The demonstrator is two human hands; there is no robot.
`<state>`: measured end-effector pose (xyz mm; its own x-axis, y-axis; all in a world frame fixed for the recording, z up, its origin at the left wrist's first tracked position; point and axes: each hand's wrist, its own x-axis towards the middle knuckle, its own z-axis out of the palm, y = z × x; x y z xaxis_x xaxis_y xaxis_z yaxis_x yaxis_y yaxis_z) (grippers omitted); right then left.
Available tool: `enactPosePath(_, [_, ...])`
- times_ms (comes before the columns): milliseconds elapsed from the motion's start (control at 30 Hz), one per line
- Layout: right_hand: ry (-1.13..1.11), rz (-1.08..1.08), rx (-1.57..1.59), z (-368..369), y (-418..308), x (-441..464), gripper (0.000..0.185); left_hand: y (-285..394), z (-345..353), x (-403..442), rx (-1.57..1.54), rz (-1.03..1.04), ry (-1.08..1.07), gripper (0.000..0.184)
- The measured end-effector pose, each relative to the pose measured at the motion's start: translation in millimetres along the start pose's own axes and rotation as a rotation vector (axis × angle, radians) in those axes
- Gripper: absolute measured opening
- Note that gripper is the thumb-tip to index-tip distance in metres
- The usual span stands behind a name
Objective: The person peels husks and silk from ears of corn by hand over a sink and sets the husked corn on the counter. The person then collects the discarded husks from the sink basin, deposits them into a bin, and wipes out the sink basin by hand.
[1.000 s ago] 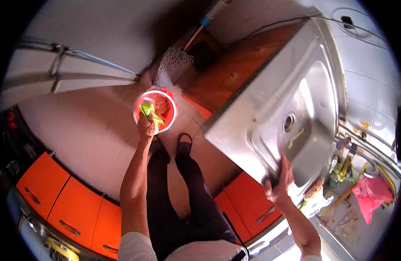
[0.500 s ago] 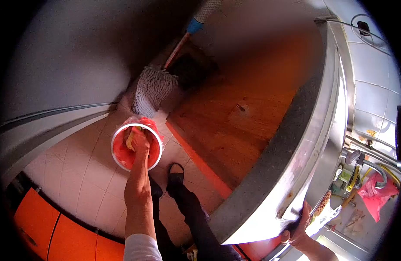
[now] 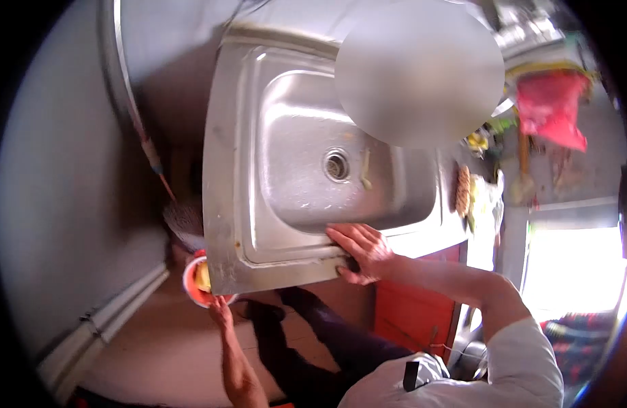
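On the front edge of the metal sink rests my right hand, its fingers spread over the rim and its thumb at the outer side. A pale scrap lies in the basin beside the drain. Down at the lower left, my left hand is at the near rim of a white-rimmed bucket with a red lining. Its fingers are small and partly hidden, so what they hold cannot be made out. Something yellow shows inside the bucket.
A mop leans behind the bucket, left of the sink. A brush lies at the sink's right side, and a pink bag is farther right. An orange-red cabinet stands under the counter. A blurred disc covers the sink's back right.
The view has swung toward the sink. My left hand, which held something green and yellow and reached into the bucket, is now at its near rim. My right hand remains on the sink edge.
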<state>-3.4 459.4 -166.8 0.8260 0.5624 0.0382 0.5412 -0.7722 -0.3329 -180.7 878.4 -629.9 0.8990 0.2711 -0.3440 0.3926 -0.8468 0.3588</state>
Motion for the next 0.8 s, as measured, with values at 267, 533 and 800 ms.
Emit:
enactPosePath(267, [-0.033, 0.119, -0.030, 4.4, 2.4, -27.5, 0.086, 1.9, -167.1, -95.4, -0.372, 0.084, 0.045, 0.057])
enactPosePath(533, [0.091, 0.050, 0.120, 2.6, 6.7, -33.1, 0.078, 61.8, -252.8, -55.4, -0.347, -0.170, 0.270, 0.053])
enactPosePath(800, [0.477, 0.145, 0.522, -63.1, 47.4, -125.8, 0.042, 170.7, -291.9, -51.4, -0.132, 0.367, 0.741, 0.052])
